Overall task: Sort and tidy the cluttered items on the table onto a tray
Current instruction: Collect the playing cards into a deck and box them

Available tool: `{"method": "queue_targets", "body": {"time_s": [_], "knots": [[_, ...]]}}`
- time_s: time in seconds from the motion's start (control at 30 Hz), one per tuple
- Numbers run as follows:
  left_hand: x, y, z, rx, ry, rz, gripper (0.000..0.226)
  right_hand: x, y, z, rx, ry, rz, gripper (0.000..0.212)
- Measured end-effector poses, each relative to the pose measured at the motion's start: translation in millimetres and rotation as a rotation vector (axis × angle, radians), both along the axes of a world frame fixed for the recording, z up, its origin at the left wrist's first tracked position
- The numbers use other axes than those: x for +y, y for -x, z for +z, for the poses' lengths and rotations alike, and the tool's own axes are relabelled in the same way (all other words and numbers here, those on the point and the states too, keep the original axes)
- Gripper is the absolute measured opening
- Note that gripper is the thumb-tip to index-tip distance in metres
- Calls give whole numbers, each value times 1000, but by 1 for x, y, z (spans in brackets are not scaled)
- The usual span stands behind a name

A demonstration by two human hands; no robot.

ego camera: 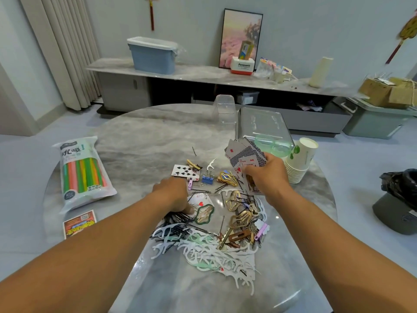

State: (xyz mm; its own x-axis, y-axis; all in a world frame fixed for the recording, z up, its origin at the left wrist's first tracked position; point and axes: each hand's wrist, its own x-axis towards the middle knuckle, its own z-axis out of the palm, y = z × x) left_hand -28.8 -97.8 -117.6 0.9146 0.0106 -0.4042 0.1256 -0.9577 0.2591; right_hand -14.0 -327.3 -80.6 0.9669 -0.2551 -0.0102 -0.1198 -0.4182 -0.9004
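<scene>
**Sorting barely begun**

Left hand (173, 195) reached into heap (209, 233), fingertips apparently pinching a card (202, 199). Right hand (268, 175) gripped fanned playing cards (244, 154). Beyond, right, tray (264, 123) held little, perhaps only a green item. Most clutter unsorted on table (146, 136).

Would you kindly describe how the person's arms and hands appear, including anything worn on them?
Both forearms are bare as far as the frame shows, with no sleeves in view. The left hand and right hand wear no gloves, and no watch, bracelet or ring is visible on either.
</scene>
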Motion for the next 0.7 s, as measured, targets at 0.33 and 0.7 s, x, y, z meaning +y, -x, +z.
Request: {"method": "queue_targets", "body": {"time_s": [0.33, 0.7], "knots": [[-21, 7, -7, -50, -81, -45, 86, 6, 4, 1, 29, -123, -9, 29], [-29, 7, -8, -29, 9, -3, 76, 5, 5, 4, 11, -130, 15, 31]]}}
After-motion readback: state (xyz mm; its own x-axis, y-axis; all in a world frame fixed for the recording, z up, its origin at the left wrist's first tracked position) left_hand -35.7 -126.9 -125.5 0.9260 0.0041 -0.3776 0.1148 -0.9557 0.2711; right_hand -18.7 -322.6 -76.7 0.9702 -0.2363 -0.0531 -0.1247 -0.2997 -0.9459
